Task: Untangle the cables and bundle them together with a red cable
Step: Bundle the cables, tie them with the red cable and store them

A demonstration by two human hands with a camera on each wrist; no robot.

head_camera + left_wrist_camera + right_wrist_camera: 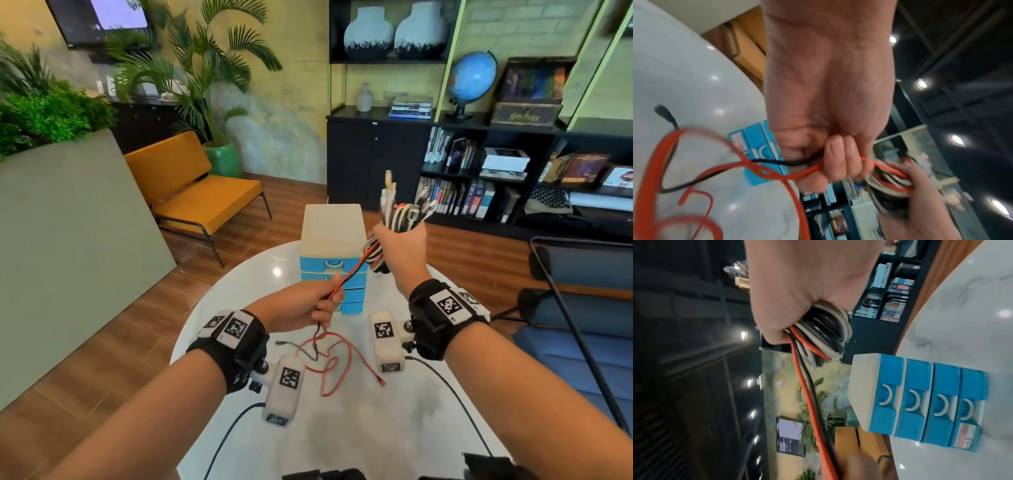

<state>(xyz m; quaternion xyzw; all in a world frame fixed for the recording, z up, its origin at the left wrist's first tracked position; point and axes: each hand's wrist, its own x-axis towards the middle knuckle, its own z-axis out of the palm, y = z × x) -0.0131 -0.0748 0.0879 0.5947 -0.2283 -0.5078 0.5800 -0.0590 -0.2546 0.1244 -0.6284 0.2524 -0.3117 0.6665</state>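
Cable lot, two hands, above white tabletop (394, 428).
Near: red cable (337, 363) slack in loops on tabletop. Left hand (301, 308) grip closed on red and black cable (354, 271). Right hand (400, 240) grip closed round bundle (400, 212), raised. Behind: blue drawer unit (330, 246).

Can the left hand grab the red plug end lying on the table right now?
Probably not yet. The left hand is already holding the red cable and a black cable above the table. The red plug end lies in the open, so nothing blocks it.
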